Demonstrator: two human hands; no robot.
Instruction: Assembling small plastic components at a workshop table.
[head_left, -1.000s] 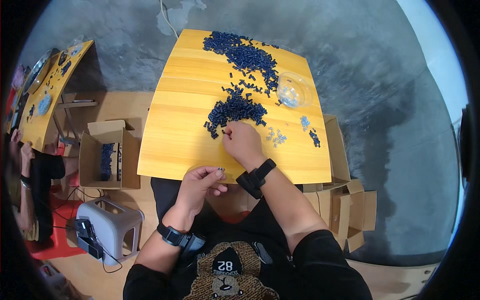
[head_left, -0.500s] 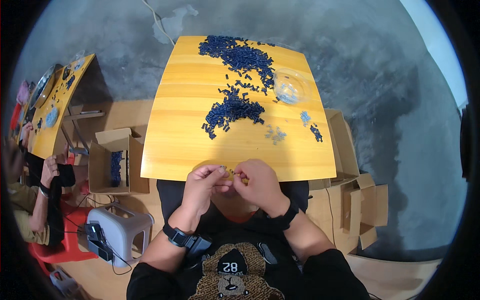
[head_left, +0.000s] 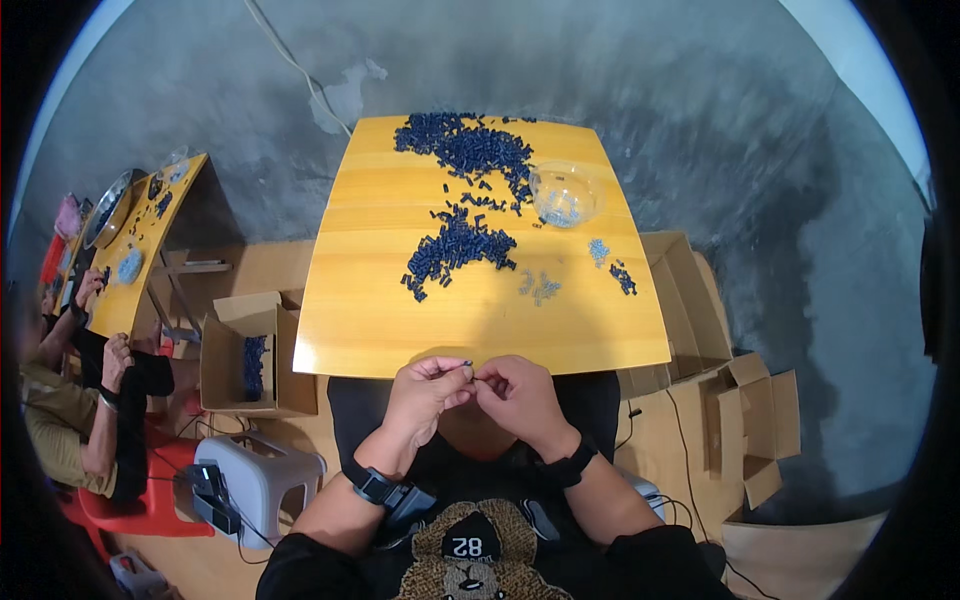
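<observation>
- Yellow wood-grain table [head_left: 340,320], head view: it stands before the seated person, both hands near its close edge.
- Left hand [head_left: 430,395]: thumb and forefinger narrowed on a small dark piece [head_left: 467,364].
- Right hand [head_left: 522,400]: beside the left, fingers curled in; the fingertips are too small to tell whether it grips anything.
- Near pile [head_left: 455,252] of dark blue cylindrical pieces: mid-table, with a larger far pile [head_left: 470,148] beyond.
- Clear bowl [head_left: 595,207]: right of the piles, small pale pieces inside.
- Clear pieces [head_left: 541,288], a pale cluster [head_left: 598,252] and a dark cluster [head_left: 622,278]: on the table's right half.
- Black shirt [head_left: 330,575]: bear motif [head_left: 432,560] with white printed characters [head_left: 468,548], upside down to the viewer.
</observation>
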